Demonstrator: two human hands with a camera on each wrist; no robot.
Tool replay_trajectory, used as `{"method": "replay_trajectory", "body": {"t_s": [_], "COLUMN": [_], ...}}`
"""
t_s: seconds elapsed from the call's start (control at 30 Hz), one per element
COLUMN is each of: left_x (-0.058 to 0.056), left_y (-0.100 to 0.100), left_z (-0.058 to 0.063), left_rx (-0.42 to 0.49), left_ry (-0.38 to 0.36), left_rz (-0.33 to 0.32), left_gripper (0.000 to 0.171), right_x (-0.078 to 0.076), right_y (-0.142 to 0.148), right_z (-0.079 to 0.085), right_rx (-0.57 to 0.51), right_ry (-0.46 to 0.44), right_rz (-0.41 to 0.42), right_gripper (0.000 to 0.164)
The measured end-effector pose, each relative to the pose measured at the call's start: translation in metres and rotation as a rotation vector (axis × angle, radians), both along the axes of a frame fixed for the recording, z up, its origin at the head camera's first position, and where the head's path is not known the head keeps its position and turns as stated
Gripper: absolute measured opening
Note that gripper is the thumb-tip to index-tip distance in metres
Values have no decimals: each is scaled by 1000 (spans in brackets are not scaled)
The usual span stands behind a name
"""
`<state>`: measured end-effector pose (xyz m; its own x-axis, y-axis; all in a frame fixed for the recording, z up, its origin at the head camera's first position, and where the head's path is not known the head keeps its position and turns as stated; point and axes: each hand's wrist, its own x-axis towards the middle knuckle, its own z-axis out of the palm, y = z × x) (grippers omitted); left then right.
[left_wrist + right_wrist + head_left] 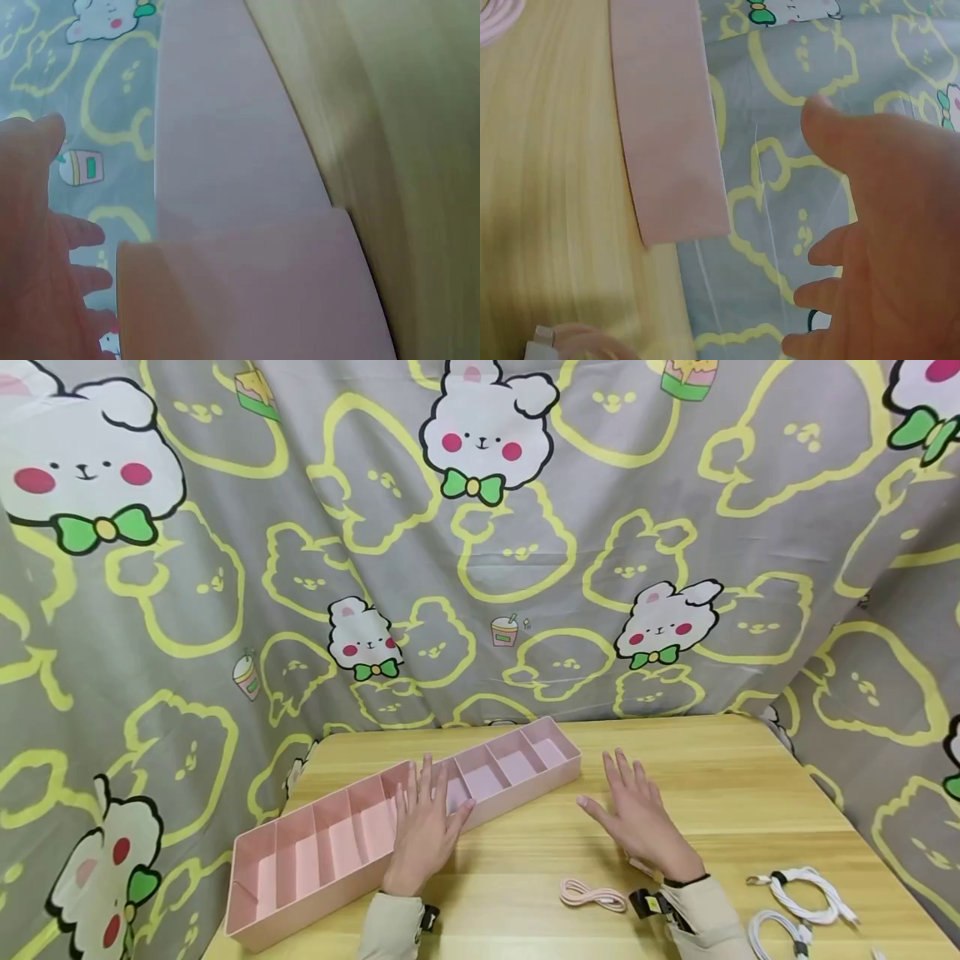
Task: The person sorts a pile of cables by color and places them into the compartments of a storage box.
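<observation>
Two long pink divided boxes stand end to end at a slant: a nearer salmon-pink box (318, 893) and a paler pink box (525, 795) farther right. My left hand (426, 839), fingers spread, hovers in front of where the boxes meet; the left wrist view shows the step between their side walls, with the hand apart from them. To the right of the paler box, my right hand (645, 827) is held over the table with straight fingers and nothing in it. Below that hand lies a coiled pink cable (592, 896). Another pink cable (592, 341) with a white plug shows in the right wrist view.
White cables, one coil (813, 893) and another (776, 931), lie bundled with dark ties at the front right of the wooden table (720, 768). A grey patterned curtain (517, 585) hangs around the table's back and sides.
</observation>
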<state>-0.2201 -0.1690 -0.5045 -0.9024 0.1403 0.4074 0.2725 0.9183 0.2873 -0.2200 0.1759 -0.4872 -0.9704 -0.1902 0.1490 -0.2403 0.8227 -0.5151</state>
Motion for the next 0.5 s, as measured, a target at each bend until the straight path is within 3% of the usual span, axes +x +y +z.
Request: {"method": "replay_trajectory", "body": {"t_s": [0.13,0.3,0.5], "left_x": [8,31,56], "left_y": [-14,-48,-101], "left_z": [3,11,25], "left_rx": [64,162,259], "left_ry": [4,-19,-39], "left_rz": [-22,-11,93], "left_gripper": [71,69,67], "right_x": [-13,-35,-57], "right_y": [7,12,10], "right_z": [3,3,0], "right_rx": [-133,-258,-305], "right_ry": [-73,-131,-203], "right_rz": [54,92,78], "right_gripper": [92,87,83]}}
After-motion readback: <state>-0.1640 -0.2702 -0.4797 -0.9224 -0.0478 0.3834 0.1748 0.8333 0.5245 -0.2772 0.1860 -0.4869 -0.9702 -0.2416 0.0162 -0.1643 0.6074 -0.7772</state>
